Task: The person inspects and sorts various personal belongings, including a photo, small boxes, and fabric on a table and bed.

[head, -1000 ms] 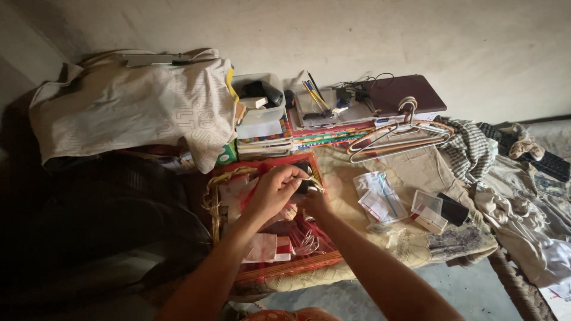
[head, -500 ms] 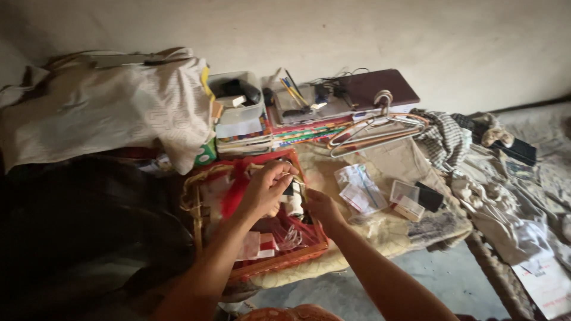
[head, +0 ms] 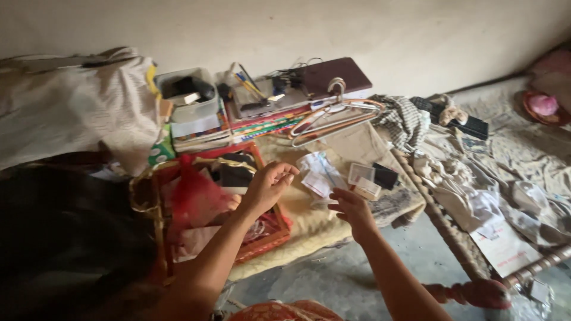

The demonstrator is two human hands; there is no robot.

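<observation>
Your left hand point(head: 269, 185) hovers over red basket point(head: 262, 246), fingers curled, empty. Your right hand point(head: 351, 208) open, empty, just right of basket, near plastic packets point(head: 318, 175).

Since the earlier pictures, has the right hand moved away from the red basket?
Yes. The right hand was over the red basket beside the left hand; it now sits to the basket's right, over the tan cloth near the clear plastic packet, fingers open.
</observation>
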